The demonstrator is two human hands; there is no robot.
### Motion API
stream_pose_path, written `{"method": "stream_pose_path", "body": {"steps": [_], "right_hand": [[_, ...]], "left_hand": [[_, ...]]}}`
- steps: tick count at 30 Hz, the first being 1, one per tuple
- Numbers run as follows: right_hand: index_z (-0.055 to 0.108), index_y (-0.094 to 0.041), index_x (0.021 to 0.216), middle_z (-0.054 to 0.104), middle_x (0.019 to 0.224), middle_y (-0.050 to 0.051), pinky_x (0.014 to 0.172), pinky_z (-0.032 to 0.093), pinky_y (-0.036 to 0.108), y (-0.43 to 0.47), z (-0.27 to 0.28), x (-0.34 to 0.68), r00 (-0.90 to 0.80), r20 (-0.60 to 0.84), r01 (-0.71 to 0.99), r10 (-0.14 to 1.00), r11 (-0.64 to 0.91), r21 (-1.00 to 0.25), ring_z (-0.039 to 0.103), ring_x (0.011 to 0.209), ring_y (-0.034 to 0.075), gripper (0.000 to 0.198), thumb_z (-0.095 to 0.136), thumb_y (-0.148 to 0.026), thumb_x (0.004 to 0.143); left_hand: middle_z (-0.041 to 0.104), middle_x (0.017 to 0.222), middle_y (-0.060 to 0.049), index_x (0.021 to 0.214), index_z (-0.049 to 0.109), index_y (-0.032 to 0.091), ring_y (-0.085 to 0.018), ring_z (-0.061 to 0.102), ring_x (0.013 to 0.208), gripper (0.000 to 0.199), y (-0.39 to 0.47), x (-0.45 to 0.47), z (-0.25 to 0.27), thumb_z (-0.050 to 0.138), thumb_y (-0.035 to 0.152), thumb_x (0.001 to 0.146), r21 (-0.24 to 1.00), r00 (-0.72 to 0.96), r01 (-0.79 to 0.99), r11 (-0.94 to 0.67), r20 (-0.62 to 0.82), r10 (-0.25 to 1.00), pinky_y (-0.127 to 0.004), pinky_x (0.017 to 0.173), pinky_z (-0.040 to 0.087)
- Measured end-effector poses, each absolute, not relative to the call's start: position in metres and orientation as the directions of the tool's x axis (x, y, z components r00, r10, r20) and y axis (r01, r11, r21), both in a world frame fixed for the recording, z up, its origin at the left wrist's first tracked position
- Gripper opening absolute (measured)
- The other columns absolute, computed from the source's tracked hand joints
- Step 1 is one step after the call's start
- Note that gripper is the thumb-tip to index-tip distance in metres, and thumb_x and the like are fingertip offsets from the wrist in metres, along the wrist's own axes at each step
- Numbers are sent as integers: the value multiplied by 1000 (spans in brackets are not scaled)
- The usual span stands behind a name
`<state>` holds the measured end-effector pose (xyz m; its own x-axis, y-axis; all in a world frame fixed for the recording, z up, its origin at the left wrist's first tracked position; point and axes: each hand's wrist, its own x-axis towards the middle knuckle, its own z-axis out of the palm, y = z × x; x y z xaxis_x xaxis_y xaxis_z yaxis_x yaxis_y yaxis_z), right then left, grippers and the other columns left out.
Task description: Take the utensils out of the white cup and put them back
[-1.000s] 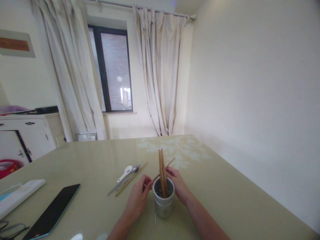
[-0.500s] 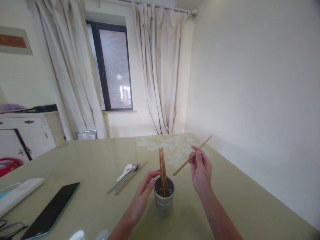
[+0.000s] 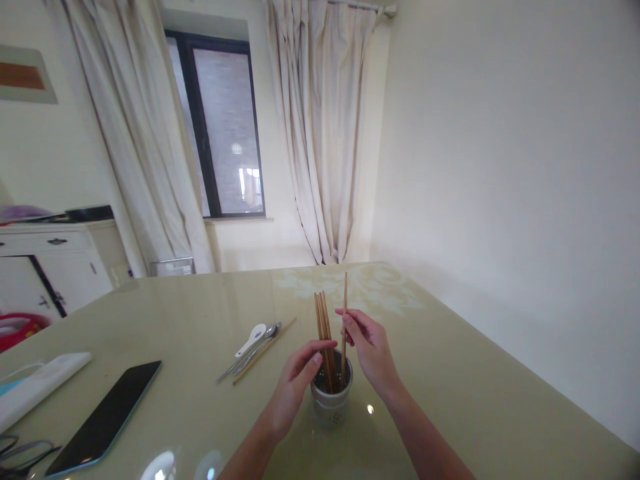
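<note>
A grey metal utensil cup (image 3: 331, 407) with small holes stands upright on the table, holding several brown wooden chopsticks (image 3: 324, 323) that lean slightly left. My right hand (image 3: 367, 343) pinches a single chopstick (image 3: 345, 293), held nearly upright with its lower end inside the cup's right side. At the left rim is my left hand (image 3: 299, 373), its fingers stretched across the bundle of chopsticks and its thumb apart from the index finger. Left of the cup, a white spoon (image 3: 251, 340), metal spoons (image 3: 260, 348) and a lone chopstick (image 3: 265, 351) lie together on the table.
A black phone (image 3: 107, 417) and a white power strip (image 3: 45, 383) lie on the left of the glossy table (image 3: 480, 407), with dark cables near them. The wall (image 3: 500, 167) runs along the table's right edge. Curtains and a window stand behind.
My right hand has moved left to the cup, turning its chopstick from slanted to nearly upright and lowering its end inside. My left fingers have shifted right across the bundle.
</note>
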<state>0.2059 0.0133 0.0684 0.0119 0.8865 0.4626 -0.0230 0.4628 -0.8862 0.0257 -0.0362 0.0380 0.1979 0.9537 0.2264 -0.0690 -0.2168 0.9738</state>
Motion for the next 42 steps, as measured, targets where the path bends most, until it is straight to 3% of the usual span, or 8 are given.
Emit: {"method": "stream_pose_path", "body": {"steps": [7, 16, 26, 30, 35, 37, 39, 42], "right_hand": [[84, -15, 111, 69, 72, 4, 64, 46, 31, 15, 61, 202, -96, 453, 124, 886, 462, -878, 56, 66, 19, 52, 62, -61, 97], [79, -18, 92, 66, 73, 2, 64, 43, 30, 18, 53, 200, -121, 459, 155, 880, 473, -867, 54, 67, 19, 49, 58, -61, 100], [69, -20, 66, 59, 74, 2, 65, 41, 29, 13, 58, 202, -167, 511, 168, 843, 535, -828, 55, 70, 18, 43, 63, -49, 97], [72, -19, 67, 61, 74, 3, 65, 43, 30, 16, 56, 203, -140, 502, 158, 853, 520, -840, 57, 70, 18, 46, 63, -53, 96], [81, -18, 77, 64, 74, 5, 60, 42, 30, 24, 46, 204, -41, 443, 125, 896, 444, -887, 55, 67, 19, 53, 61, -65, 95], [83, -18, 80, 64, 72, 5, 58, 41, 30, 28, 41, 204, -20, 387, 80, 922, 387, -919, 54, 63, 18, 58, 60, -70, 93], [83, -17, 80, 63, 70, 4, 56, 39, 30, 32, 36, 202, -4, 331, 31, 944, 331, -943, 53, 61, 18, 64, 60, -76, 90], [82, -16, 75, 62, 67, 4, 54, 37, 29, 37, 28, 200, 19, 275, -5, 961, 275, -961, 51, 59, 17, 72, 60, -83, 85]], "left_hand": [[77, 128, -6, 121, 78, 26, -29, 66, 124, 42, -38, 26, 45, 63, 57, 98, 963, 181, -76, -260, 270, 946, -39, 111, 50], [77, 122, -6, 121, 77, 26, -28, 67, 118, 41, -34, 26, 38, 61, 56, 99, 954, 178, 0, -299, 295, 939, -39, 107, 48], [77, 121, -6, 120, 77, 25, -28, 66, 117, 40, -35, 26, 34, 60, 55, 99, 949, 175, 20, -313, 305, 936, -38, 106, 48], [77, 116, -5, 118, 77, 25, -27, 67, 113, 40, -37, 25, 35, 59, 55, 100, 950, 176, 22, -313, 304, 936, -36, 100, 51], [75, 128, -5, 114, 74, 25, -26, 65, 125, 35, -33, 11, 41, 55, 52, 102, 948, 116, -14, -318, 318, 941, -37, 111, 47], [76, 125, -7, 109, 73, 24, -26, 68, 119, 36, -25, -2, 39, 50, 52, 103, 940, 53, 88, -330, 326, 944, -38, 105, 50], [78, 110, -8, 101, 73, 22, -27, 71, 103, 38, -15, -18, 32, 46, 49, 103, 896, -58, 326, -301, 337, 940, -38, 92, 55], [78, 102, -10, 97, 74, 22, -28, 70, 99, 29, -4, -39, 15, 48, 32, 99, 581, -183, 808, -100, 409, 894, -40, 90, 52]]}}
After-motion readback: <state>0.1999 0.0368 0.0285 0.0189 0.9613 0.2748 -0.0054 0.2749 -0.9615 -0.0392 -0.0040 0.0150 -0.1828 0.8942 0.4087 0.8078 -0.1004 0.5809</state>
